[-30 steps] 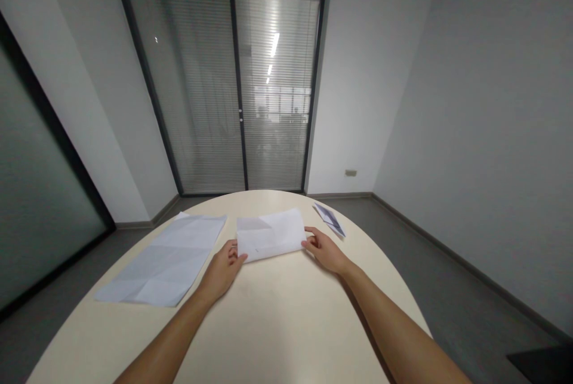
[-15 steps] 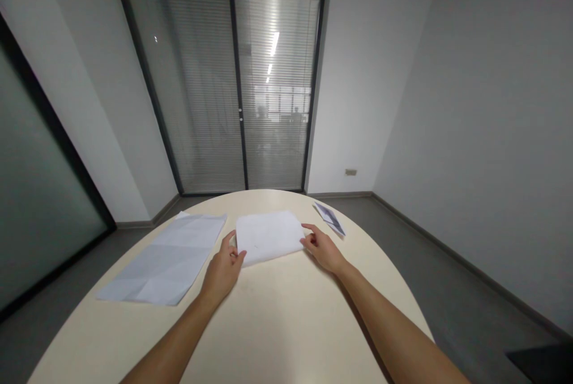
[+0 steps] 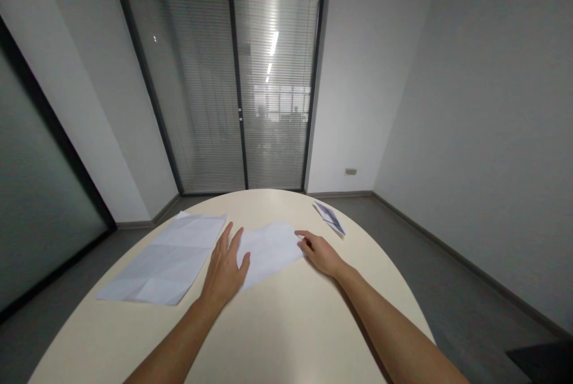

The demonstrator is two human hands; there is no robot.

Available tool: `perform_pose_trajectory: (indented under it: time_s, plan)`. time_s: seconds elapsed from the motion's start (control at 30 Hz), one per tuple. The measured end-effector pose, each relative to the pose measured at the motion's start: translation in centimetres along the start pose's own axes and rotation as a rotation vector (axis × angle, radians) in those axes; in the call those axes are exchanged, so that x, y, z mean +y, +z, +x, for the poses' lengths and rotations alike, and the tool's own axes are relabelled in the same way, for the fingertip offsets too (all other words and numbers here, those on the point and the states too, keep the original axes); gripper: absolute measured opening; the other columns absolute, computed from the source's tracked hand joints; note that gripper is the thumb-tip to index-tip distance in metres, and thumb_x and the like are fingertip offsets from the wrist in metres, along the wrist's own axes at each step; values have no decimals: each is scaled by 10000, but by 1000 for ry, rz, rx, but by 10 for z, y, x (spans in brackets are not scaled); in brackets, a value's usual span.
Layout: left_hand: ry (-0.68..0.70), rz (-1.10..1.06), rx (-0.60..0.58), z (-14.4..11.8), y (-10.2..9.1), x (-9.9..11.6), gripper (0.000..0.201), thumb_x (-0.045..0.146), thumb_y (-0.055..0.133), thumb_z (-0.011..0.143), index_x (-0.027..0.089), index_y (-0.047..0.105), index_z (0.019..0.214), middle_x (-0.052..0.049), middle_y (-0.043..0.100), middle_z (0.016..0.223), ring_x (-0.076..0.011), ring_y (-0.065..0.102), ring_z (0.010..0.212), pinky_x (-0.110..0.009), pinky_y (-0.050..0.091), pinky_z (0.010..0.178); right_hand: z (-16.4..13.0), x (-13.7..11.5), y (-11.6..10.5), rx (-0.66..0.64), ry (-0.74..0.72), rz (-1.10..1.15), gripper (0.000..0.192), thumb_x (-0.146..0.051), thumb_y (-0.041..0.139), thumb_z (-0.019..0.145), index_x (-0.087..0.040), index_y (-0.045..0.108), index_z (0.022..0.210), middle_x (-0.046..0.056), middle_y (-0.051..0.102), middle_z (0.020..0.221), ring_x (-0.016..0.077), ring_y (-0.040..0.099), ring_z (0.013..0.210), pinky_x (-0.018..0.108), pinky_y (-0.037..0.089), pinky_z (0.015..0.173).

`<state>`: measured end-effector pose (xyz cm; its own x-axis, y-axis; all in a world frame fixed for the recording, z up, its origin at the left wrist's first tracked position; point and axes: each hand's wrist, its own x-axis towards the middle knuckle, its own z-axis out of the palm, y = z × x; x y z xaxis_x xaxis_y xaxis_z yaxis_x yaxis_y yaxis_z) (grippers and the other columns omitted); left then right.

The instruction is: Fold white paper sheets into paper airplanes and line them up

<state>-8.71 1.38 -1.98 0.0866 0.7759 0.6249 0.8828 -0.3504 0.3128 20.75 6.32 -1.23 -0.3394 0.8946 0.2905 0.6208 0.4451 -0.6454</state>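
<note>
Creased sheet [image 3: 168, 261] opened out, 9 o'clock. Smaller sheet [image 3: 268, 252] on table [image 3: 268, 336] between hands, handling seemingly unfinished. Left hand [image 3: 224, 270] spread; right hand [image 3: 323, 254] at 3 o'clock edge, cannot tell pinch.

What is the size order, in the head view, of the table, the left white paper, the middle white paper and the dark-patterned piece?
1. Table
2. Left white paper
3. Middle white paper
4. Dark-patterned piece

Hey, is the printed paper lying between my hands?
No, the printed paper lies beyond your right hand; a white sheet is between your hands.
</note>
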Motion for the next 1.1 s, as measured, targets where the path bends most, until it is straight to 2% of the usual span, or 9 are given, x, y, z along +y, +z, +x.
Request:
perform_pose_trajectory:
  time_s: [0.13,0.23,0.37,0.47,0.63,0.73,0.8,1.0,1.1]
  plan:
    - [124,-21,-158,-6,5,3,592,316,475,949,198,337,1512,-118,207,1643,-293,219,1505,-497,295,1196,-1,-6,-1,-35,2,-53,409,-339,450,974,-170,570,1326,21,670,801,175,595,715,276,405,672]
    - [123,-16,-304,-13,14,1,637,353,495,939,175,327,1527,-129,141,1658,-312,150,1520,-523,277,1197,-2,-13,-3,-35,30,-184,400,-309,478,958,-188,581,1324,37,699,843,189,624,761,289,431,718]
    - [93,-1,-430,-17,17,0,621,423,468,952,143,387,1501,-141,141,1649,-313,122,1521,-525,247,1207,-5,-34,-1,30,-43,-414,383,-285,520,931,-176,634,1279,125,687,1097,252,620,1017,353,453,902]
    - [89,15,-510,-15,10,4,668,470,448,956,110,363,1512,-150,129,1646,-309,107,1522,-506,232,1215,-11,-59,14,8,-191,-389,433,-299,475,965,-163,573,1365,141,617,1304,264,554,1199,386,416,1041]
    - [181,-18,-638,-11,-2,8,671,480,380,986,144,271,1556,-119,221,1633,-257,171,1517,-466,208,1230,-18,-82,52,-219,-336,-264,559,-364,358,1019,-144,355,1533,125,392,1564,248,358,1437,421,276,1192]
    - [202,-31,-657,-11,-5,7,674,494,398,980,158,287,1554,-111,256,1623,-260,196,1512,-460,200,1232,-13,-72,56,-341,-202,-288,631,-472,328,1022,-165,268,1570,114,277,1614,285,232,1496,505,186,1216]
    - [185,-27,-649,-12,-5,6,696,512,429,964,148,313,1545,-114,251,1621,-286,173,1514,-474,195,1232,-6,-59,49,-353,-79,-340,675,-534,308,1012,-152,275,1568,116,218,1628,304,159,1513,520,131,1222]
    - [151,-28,-587,-14,0,4,684,558,443,950,190,375,1523,-108,265,1611,-310,186,1507,-506,221,1217,4,-30,25,-243,175,-409,754,-581,326,988,-107,253,1569,138,189,1631,332,124,1516,544,110,1211]
    - [132,-7,-582,-15,1,5,687,566,430,955,182,375,1522,-112,265,1612,-309,191,1506,-502,225,1215,2,-35,23,-124,155,-466,678,-484,394,988,-87,336,1535,168,232,1619,346,130,1513,553,90,1208]
